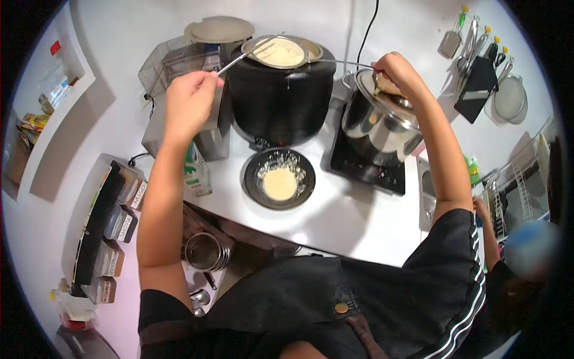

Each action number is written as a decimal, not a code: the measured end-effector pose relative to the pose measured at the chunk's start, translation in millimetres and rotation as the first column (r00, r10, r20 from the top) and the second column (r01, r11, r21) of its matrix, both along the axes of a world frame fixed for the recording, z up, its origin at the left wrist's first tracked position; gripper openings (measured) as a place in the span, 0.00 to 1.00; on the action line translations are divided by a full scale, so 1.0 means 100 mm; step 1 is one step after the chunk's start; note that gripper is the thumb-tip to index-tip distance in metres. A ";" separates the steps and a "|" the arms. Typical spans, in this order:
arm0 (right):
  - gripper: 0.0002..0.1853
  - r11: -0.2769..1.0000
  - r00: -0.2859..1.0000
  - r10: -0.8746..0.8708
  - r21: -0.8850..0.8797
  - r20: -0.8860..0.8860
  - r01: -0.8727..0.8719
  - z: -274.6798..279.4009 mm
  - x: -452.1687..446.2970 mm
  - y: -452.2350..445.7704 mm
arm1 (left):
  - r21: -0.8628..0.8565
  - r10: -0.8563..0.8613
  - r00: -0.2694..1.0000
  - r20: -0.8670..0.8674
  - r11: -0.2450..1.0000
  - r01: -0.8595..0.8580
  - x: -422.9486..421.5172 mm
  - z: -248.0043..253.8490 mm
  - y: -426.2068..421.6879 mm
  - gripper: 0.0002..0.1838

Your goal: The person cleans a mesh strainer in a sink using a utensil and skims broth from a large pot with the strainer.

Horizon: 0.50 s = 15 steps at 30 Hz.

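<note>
Left hand [191, 105] is closing its fingers round a slim metal utensil [245, 55], its far end reaching over the round basket [307, 55]. Right hand [396, 70] is curling shut, apparently gripping the far end of the basket's long thin handle [341, 61]; exact finger wrap isn't showing. Basket is sitting at the mouth of the big black pot [284, 99], carrying pale, crumbly-looking stuff [280, 51]. Can't tell if the pot rim is taking any weight. Main risk, my read: right hand is holding far out on a long lever, so a small wrist roll could be tipping the load over the rim. Utensil pushing on one side could be doing the same. Black bowl [248, 179] is standing just in front of the pot, pale mix inside, so spills could be landing there or on the counter [341, 221]. Right hand is also hovering around the steel pot's lid [366, 90]; a sagging arm could be knocking it, or getting burned if it's hot, which isn't showing.
</note>
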State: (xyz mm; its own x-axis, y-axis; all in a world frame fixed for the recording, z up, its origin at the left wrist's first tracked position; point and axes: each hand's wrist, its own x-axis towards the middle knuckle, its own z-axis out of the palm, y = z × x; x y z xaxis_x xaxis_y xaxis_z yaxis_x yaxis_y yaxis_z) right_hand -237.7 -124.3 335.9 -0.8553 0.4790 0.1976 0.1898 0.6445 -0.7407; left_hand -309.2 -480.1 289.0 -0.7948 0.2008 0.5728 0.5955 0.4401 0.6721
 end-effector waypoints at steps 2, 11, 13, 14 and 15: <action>0.12 0.992 0.992 0.121 -0.031 0.033 -0.120 -0.15 0.33 -0.15 | 0.048 -0.030 0.999 0.034 0.998 0.029 0.29 -0.20 -0.19 0.12; 0.15 0.995 0.941 0.017 -0.103 0.339 0.019 -1.85 1.32 -0.60 | -0.018 0.043 0.973 0.228 0.999 -0.040 1.44 -1.50 -0.72 0.10; 0.15 0.984 0.954 -0.062 -0.142 0.294 0.108 -2.04 1.45 -0.87 | -0.051 0.089 0.968 0.236 0.996 -0.079 1.53 -1.72 -0.74 0.10; 0.16 0.966 0.957 -0.069 -0.220 0.283 0.134 -2.14 1.50 -0.96 | -0.059 0.108 0.950 0.294 0.994 -0.095 1.58 -1.74 -0.74 0.10; 0.16 0.950 0.962 -0.098 -0.265 0.254 0.166 -2.24 1.53 -1.06 | -0.068 0.125 0.928 0.351 0.992 -0.108 1.64 -1.76 -0.74 0.10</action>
State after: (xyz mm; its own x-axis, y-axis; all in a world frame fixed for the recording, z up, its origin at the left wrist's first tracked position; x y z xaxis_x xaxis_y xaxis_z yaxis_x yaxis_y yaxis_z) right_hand -84.8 -230.4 111.5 -0.7859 0.5973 -0.1603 0.4493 0.3734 -0.8116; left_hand -145.5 -553.7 113.5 -0.9634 0.1140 0.2427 0.2656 0.5277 0.8068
